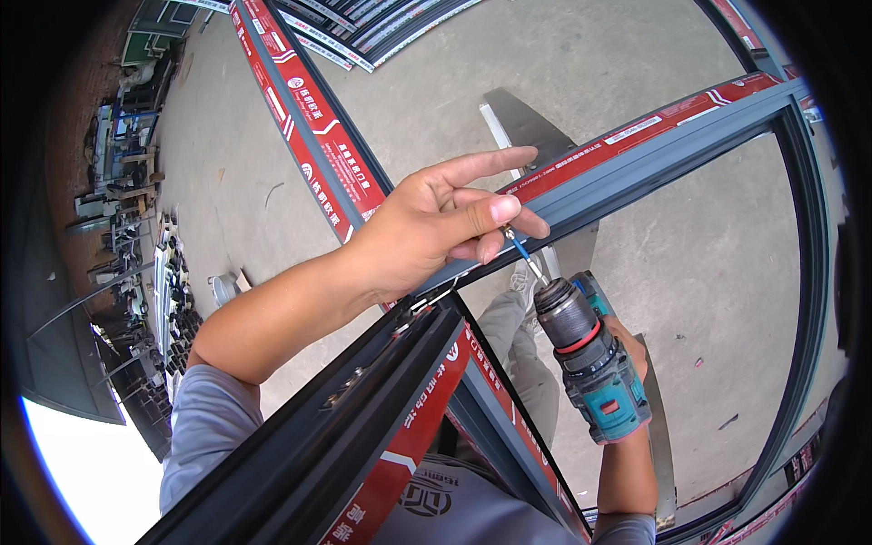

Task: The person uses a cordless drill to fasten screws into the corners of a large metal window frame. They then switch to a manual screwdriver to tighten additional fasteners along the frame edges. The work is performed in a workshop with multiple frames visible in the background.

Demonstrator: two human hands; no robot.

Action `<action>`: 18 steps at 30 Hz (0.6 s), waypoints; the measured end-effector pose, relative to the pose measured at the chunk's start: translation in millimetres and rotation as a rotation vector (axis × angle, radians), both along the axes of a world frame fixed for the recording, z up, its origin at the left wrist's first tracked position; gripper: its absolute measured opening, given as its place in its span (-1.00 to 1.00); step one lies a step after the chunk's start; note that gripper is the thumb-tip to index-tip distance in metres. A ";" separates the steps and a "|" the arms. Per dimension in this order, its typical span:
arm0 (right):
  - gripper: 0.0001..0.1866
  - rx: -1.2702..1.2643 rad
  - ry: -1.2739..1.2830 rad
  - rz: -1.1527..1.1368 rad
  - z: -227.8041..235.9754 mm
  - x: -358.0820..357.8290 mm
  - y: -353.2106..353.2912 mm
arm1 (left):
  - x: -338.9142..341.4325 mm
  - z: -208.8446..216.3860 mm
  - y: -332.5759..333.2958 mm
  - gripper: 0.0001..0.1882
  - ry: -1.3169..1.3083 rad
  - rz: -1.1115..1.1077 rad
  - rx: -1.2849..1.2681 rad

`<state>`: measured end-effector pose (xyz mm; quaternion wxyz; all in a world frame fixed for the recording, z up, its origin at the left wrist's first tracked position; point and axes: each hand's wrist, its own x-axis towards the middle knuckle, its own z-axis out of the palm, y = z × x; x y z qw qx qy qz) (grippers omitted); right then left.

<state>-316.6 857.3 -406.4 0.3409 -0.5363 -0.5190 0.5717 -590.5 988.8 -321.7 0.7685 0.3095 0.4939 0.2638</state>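
Observation:
My right hand (628, 347) grips a teal and black cordless drill (607, 386), which points up and to the left. A long driver bit with a blue sleeve (520, 245) sticks out of its chuck. At the bit's tip is a small brass-coloured screw (509, 233), close under my left thumb. My left hand (436, 213) is partly closed around that tip, its index finger stretched out and the other fingers curled. Just behind the fingers runs a grey metal frame bar (636, 150) with red film. The curled fingers partly hide the screw.
An open dark sash (363, 400) with red-taped edges stands between my arms. Another red-taped bar (313, 118) runs up to the far left. Stacked profiles (363, 32) lie on the concrete floor (654, 54). Clutter (173, 282) lines the left side.

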 end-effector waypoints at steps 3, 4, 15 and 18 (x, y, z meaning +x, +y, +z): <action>-0.61 0.021 -0.010 0.019 -3.4 5.3 0.0 | 1.6 -4.1 -1.3 -0.28 -0.015 -0.011 0.046; -0.62 0.022 -0.012 0.028 -3.5 7.0 0.4 | 1.3 -5.0 -0.9 -0.27 -0.039 -0.021 0.025; -0.57 0.112 -0.337 0.073 -11.1 25.5 -10.9 | 9.4 -2.8 -7.2 -0.20 0.010 -0.048 0.106; -0.49 0.121 -0.555 0.124 -31.9 64.0 -17.2 | -24.9 -2.5 5.0 -0.37 0.454 -0.025 0.532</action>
